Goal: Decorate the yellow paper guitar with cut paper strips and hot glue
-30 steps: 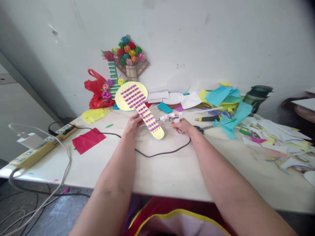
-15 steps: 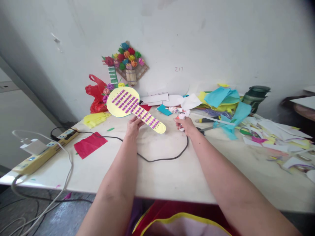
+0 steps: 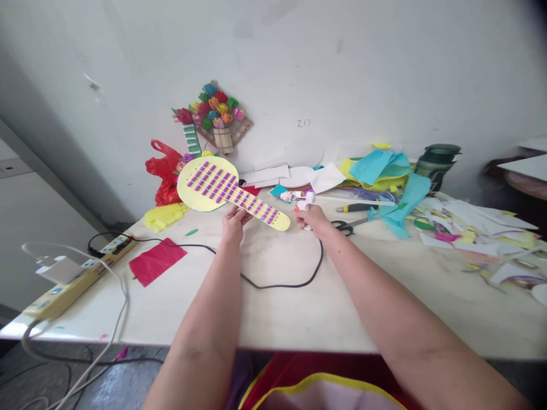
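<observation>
My left hand (image 3: 235, 219) pinches the handle of a yellow paper paddle (image 3: 222, 188) covered with rows of purple strips. The paddle's round end points up and left, above the table. My right hand (image 3: 314, 217) is closed round a white hot glue gun (image 3: 299, 198). The gun's nozzle points left, close to the tip of the paddle's handle. A black cord (image 3: 277, 279) runs from the gun across the white table (image 3: 273, 302).
A yellow power strip (image 3: 72, 279) with a white plug lies at the left edge. A red paper sheet (image 3: 157, 262) lies near it. Paper flower crafts (image 3: 213, 117) lean on the wall. Cut paper scraps (image 3: 461, 228), scissors (image 3: 346, 226) and a dark green bottle (image 3: 436, 162) crowd the right side.
The paddle has swung so that its round end points further left and its handle lies flatter. My right hand moved the glue gun up and away, then back to the handle's tip.
</observation>
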`<state>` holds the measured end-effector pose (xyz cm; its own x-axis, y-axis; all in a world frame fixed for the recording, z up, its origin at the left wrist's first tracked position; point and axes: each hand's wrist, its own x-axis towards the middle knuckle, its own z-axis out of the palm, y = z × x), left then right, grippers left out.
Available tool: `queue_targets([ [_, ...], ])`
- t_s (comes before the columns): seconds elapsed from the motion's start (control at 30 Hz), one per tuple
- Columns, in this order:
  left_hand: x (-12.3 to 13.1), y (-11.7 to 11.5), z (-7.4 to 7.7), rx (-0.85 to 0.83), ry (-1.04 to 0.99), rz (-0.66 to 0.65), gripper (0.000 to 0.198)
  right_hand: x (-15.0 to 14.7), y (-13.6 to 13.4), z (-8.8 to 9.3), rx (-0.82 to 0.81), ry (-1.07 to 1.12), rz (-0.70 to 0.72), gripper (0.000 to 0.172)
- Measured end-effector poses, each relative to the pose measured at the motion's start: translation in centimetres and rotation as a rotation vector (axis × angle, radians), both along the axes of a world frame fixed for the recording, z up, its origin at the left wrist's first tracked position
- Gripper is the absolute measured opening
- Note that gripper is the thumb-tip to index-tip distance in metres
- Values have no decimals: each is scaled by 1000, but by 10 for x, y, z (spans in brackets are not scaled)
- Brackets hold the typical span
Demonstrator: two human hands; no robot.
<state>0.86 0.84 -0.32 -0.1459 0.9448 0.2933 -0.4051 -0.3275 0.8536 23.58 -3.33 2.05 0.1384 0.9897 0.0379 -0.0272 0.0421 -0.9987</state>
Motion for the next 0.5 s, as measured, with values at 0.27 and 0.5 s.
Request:
queue_targets([
  [0.27,4,-2,2,-2,35,38,34,-6,1,-1,26,-295,-48,6],
  [0.5,8,-6,9,6,68,104,35,-7,3,-3,11,-751,-106,22],
])
